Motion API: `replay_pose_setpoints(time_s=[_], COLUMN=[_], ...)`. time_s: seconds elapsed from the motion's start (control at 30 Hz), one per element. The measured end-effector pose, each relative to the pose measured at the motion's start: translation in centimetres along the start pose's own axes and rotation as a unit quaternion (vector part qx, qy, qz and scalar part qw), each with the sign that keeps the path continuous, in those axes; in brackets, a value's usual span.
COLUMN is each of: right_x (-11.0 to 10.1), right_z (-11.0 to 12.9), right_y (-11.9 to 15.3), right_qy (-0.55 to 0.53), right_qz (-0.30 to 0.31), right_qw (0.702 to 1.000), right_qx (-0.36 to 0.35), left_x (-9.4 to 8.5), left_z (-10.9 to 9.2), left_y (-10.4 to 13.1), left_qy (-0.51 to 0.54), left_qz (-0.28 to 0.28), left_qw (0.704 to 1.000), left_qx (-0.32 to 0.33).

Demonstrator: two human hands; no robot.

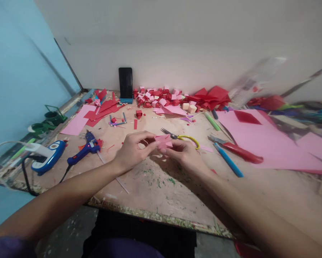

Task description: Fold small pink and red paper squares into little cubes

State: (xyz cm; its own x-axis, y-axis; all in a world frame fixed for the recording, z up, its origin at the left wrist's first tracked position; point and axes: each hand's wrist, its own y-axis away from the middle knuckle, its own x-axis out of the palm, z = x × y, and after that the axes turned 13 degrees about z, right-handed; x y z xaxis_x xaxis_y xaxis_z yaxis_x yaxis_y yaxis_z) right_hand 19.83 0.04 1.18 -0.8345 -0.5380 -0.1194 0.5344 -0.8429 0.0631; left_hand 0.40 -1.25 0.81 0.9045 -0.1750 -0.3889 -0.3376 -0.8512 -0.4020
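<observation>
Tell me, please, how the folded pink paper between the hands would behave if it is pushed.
The folded pink paper is probably very light: the left hand and right hand merely pinch it. It would likely crease under a hard push, since it looks thin. Its folds may make it stiffer than a flat sheet.

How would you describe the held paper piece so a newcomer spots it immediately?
Start at the worktable; around its middle, the left hand and right hand come close together. Held between them is a small, folded pink paper piece. Unlike the large pink sheet at right, it's in the hands.
</observation>
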Motion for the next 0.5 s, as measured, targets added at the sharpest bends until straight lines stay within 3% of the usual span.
replay_pose_setpoints(time_s=[0.2,0.3,0.4,0.5], right_x=[0.0,0.0,0.0,-0.2], right_z=[1.3,1.6,1.5,1.0], right_y=[0.4,0.6,0.6,0.6], right_qy=[0.044,0.090,0.084,0.033], right_qz=[-0.072,-0.061,-0.052,-0.061], right_qw=[0.992,0.981,0.982,0.989], right_qx=[-0.098,-0.160,-0.163,-0.132], left_x=[-0.2,-0.2,-0.2,-0.3], left_z=[-0.1,0.0,0.1,0.3], left_y=[0.2,0.2,0.0,-0.4], left_qy=[-0.086,-0.080,-0.014,0.122], left_qz=[0.049,0.061,0.066,0.078], left_qw=[0.993,0.993,0.998,0.989], left_qx=[0.060,0.055,0.015,-0.035])
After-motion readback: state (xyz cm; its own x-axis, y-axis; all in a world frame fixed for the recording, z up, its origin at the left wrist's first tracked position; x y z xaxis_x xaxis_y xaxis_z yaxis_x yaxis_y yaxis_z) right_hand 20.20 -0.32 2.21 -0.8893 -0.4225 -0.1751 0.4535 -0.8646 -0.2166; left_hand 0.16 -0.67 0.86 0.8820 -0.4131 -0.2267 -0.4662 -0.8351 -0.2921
